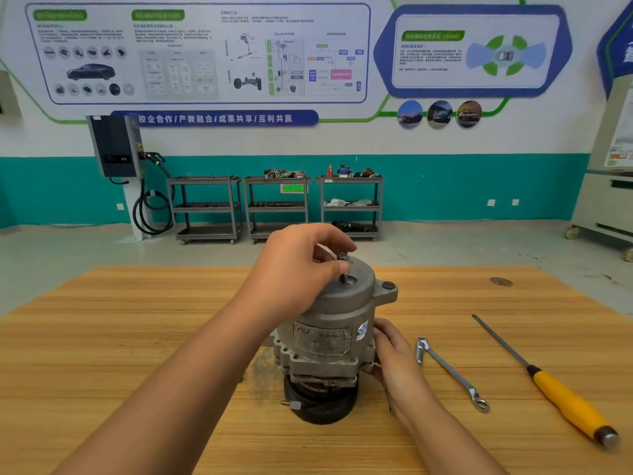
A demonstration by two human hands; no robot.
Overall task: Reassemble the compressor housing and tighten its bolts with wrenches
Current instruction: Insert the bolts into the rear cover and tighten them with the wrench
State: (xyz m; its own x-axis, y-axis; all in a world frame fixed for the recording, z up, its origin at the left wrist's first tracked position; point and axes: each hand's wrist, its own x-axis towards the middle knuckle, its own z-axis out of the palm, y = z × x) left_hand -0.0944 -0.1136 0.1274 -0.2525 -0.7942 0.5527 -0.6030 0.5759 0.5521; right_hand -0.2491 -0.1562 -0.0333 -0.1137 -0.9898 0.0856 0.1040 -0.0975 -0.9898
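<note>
As the compressor [334, 317] stands upright on the table [137, 337], the left hand [301, 269] pinches a bolt [343, 266] between thumb and fingers. The bolt's long axis is vertical, tip down in a hole in the top cover, directly beneath the fingertips. The right hand [394, 358] grips the compressor's side. A wrench [451, 371] lies flat just outside that nearer hand, running diagonally toward the person.
</note>
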